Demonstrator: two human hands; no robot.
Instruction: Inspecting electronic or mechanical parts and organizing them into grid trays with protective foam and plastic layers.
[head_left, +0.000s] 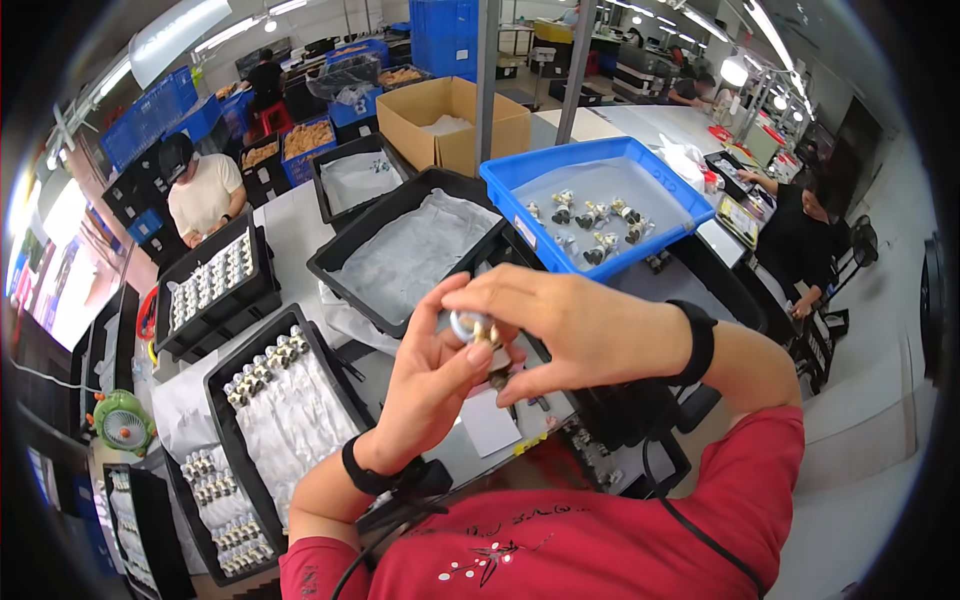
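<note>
Both my hands are raised in front of my chest around one small figurine [485, 335], pale with gold and dark parts. My left hand [430, 380] grips its side, with the thumb across the front. My right hand [570, 325] closes on it from the right, its fingers over the top and its thumb low near the dark base. The fingers cover much of the figurine, so its details cannot be made out. Beyond my right hand, a blue tray [590, 165] holds several similar figurines [600, 215] on a pale liner.
A black tray [400, 255] with a crumpled liner lies ahead. At the left, a black tray [300, 400] has figurines [265, 365] along its far end, beside other filled trays [210, 280]. A cardboard box [455, 120] stands behind. Co-workers [205, 195] sit left and right [800, 230].
</note>
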